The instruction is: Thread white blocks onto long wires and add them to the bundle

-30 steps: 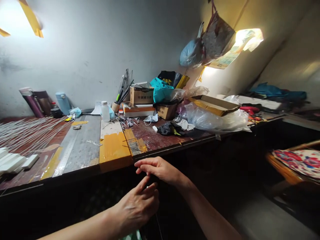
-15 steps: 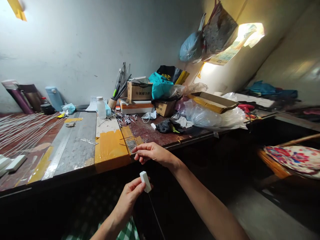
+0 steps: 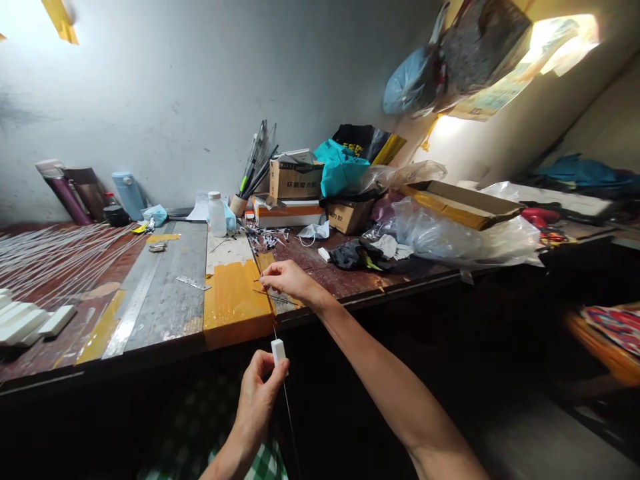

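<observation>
My left hand (image 3: 257, 387) pinches a small white block (image 3: 279, 352) upright between thumb and fingers, just below the table edge. Out of the block's top comes a thin pale strand (image 3: 275, 331), and a long thin strand (image 3: 290, 417) hangs from underneath it. Higher up, my right hand (image 3: 286, 280) has its fingertips closed on a thin dark rod (image 3: 259, 263) above the orange-taped part of the table. Whether that rod joins the strand in the block is too fine to tell. Other thin dark rods (image 3: 280, 297) lie beneath the right hand.
White blocks (image 3: 57, 321) and many pale thin rods (image 3: 65, 257) lie at left. A metal ruler (image 3: 131, 310) is on the grey board. Behind stand a white bottle (image 3: 217, 215), cardboard boxes (image 3: 297, 180) and plastic bags (image 3: 435, 230). A cushioned chair (image 3: 613, 340) is at right.
My right hand has moved up and away from the block, over the table. A pale strand now shows above the block, which is more upright. The view has turned slightly left.
</observation>
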### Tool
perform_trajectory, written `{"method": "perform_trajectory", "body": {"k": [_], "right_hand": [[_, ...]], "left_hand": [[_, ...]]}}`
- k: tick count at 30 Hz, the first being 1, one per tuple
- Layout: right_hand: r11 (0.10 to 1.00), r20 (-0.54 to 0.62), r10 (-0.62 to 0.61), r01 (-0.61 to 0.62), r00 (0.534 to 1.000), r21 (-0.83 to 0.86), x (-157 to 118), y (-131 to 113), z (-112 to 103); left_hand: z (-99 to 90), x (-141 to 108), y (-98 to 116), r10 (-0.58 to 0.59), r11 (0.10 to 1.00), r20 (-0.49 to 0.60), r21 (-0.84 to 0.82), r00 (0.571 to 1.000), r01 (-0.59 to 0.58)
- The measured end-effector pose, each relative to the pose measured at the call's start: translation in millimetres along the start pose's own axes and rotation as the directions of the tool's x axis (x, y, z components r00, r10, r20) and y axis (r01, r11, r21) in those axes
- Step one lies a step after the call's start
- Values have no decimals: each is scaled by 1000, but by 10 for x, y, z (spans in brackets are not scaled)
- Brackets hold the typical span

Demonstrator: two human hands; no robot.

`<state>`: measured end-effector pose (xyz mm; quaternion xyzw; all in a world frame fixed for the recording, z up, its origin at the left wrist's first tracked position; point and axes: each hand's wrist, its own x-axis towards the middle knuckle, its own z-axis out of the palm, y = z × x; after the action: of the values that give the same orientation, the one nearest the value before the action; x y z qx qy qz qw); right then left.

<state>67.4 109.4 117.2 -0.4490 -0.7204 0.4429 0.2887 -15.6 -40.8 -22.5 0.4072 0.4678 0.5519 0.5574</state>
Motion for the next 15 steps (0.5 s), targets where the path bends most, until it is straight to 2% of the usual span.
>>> {"method": "perform_trajectory", "body": {"k": [2,4,7,11,15], "right_hand": [[1000,-14,-22,22,1000,-20,99,-10,44],[998,-77,-55,52,996,-47,131,-3,85],[992,-200,-104,88,974,-85,-34,54,147],[993,-236,-60,34,970,-113,-641,237,269],[977,-166,143,-166,976,-132,-1318,472,461]], "left_hand": [[-40,34,31,1,1000,-22,-17,1000,-1],[-72,78,81,-2,999,-55,-54,998,-1],[-108,154,145,-10,994,-107,-114,994,-2],[-131,232,162,-31,988,-128,-152,991,11],[-128,249,174,-61,977,-127,-209,990,33]]}}
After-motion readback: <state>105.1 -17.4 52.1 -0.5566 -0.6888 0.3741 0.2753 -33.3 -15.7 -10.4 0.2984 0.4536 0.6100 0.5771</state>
